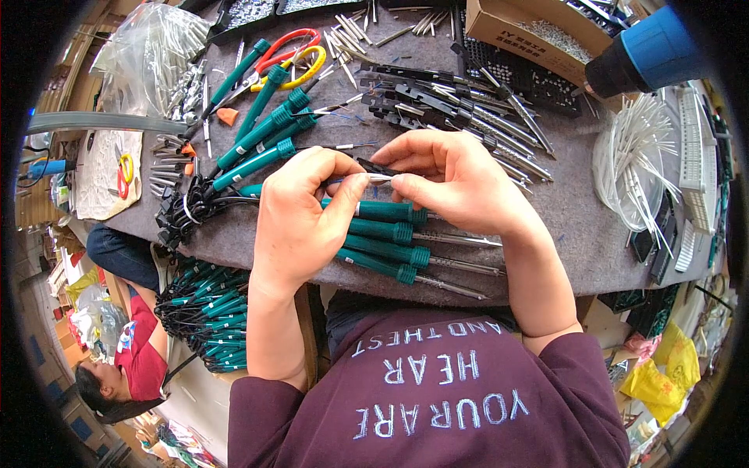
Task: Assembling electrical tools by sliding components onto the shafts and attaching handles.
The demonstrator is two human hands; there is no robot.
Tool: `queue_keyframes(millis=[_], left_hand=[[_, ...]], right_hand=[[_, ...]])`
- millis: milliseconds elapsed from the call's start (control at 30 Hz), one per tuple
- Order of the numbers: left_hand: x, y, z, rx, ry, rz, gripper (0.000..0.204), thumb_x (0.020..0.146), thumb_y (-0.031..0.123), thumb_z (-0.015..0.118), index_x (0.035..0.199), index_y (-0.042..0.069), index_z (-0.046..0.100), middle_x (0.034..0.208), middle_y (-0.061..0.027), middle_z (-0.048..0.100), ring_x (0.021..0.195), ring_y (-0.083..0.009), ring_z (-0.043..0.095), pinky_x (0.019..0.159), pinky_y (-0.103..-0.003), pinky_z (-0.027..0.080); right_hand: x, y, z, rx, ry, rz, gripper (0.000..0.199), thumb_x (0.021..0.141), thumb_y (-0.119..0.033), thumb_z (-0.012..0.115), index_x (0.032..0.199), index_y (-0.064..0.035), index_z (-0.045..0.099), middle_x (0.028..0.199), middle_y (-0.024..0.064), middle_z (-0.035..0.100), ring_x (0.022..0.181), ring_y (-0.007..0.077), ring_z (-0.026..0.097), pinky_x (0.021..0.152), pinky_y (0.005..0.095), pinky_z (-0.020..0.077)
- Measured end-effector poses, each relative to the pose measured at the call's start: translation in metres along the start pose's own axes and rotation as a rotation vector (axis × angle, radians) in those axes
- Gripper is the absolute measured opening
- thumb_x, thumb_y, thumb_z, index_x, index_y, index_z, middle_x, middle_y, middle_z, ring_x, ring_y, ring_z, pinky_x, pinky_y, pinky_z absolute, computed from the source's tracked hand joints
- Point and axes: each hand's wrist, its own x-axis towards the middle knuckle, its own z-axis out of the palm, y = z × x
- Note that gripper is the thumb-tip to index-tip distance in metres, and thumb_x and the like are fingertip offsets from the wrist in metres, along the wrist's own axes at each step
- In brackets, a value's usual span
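Note:
My left hand (300, 214) and my right hand (460, 179) meet above the middle of the bench, thumbs and fingertips closed. A thin whitish rod or sleeve (380, 177) runs between them, pinched from both ends. Just behind it a dark piece (373, 165) shows, partly hidden by my right fingers. Beneath my hands lie several green soldering iron handles (382, 228) with slim metal shafts (460, 239). More green handles (253, 134) fan out to the left of my left hand, bare wires sticking from some ends. Beyond my right hand is a pile of metal tubes with black plastic parts (460, 113).
Red- and yellow-handled scissors (292, 58) lie at the far left. A blue heat gun (651, 54) juts in at far right, near a cardboard box (523, 39). White tubes fill a plastic bag (632, 168). Bundled green irons (207, 312) hang beside the bench; another person (140, 351) is lower left.

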Motion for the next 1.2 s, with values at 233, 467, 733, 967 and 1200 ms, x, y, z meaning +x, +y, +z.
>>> queue_keyframes(millis=[233, 467, 733, 967, 1200], left_hand=[[0.004, 0.000, 0.004, 0.060, 0.091, 0.066, 0.009, 0.082, 0.000, 0.075, 0.087, 0.000, 0.068, 0.080, -0.0100, 0.063, 0.070, -0.0229, 0.063, 0.065, -0.032, 0.049], [0.004, 0.000, 0.006, 0.045, 0.105, 0.079, 0.013, 0.077, -0.001, 0.077, 0.087, 0.000, 0.070, 0.088, -0.0111, 0.064, 0.081, -0.0249, 0.065, 0.072, -0.035, 0.051], [0.006, -0.004, 0.003, 0.048, 0.095, 0.111, 0.018, 0.074, -0.001, 0.080, 0.091, 0.002, 0.075, 0.098, -0.0120, 0.065, 0.093, -0.0252, 0.067, 0.080, -0.033, 0.052], [0.007, -0.010, -0.003, 0.020, 0.019, 0.118, 0.016, 0.076, -0.002, 0.078, 0.091, 0.001, 0.075, 0.107, -0.0116, 0.065, 0.097, -0.0264, 0.067, 0.082, -0.034, 0.052], [0.007, -0.005, -0.002, -0.013, -0.017, 0.012, 0.013, 0.082, 0.003, 0.076, 0.095, 0.000, 0.074, 0.096, -0.0127, 0.072, 0.092, -0.0262, 0.069, 0.082, -0.034, 0.053]], right_hand=[[0.002, 0.004, 0.002, -0.094, 0.039, -0.038, 0.025, 0.090, -0.013, 0.070, 0.105, 0.0071, 0.072, 0.092, 0.0162, 0.077, 0.085, 0.0171, 0.074, 0.080, 0.0318, 0.0584], [0.004, 0.011, 0.010, -0.254, 0.150, -0.127, 0.024, 0.089, -0.018, 0.074, 0.096, 0.0046, 0.072, 0.081, 0.0182, 0.074, 0.074, 0.0233, 0.074, 0.070, 0.0342, 0.0574], [0.003, 0.013, 0.012, -0.322, 0.166, -0.231, 0.018, 0.089, -0.015, 0.072, 0.097, 0.0016, 0.071, 0.079, 0.0190, 0.071, 0.073, 0.0281, 0.073, 0.068, 0.0366, 0.0560], [0.004, 0.007, 0.013, -0.371, 0.145, -0.194, 0.017, 0.089, -0.016, 0.071, 0.096, 0.0004, 0.071, 0.078, 0.0193, 0.070, 0.071, 0.0288, 0.072, 0.068, 0.0379, 0.0551], [0.003, 0.007, 0.013, -0.344, 0.174, -0.244, 0.016, 0.088, -0.015, 0.071, 0.094, -0.0001, 0.071, 0.076, 0.0178, 0.070, 0.070, 0.0284, 0.071, 0.067, 0.0375, 0.0548]])
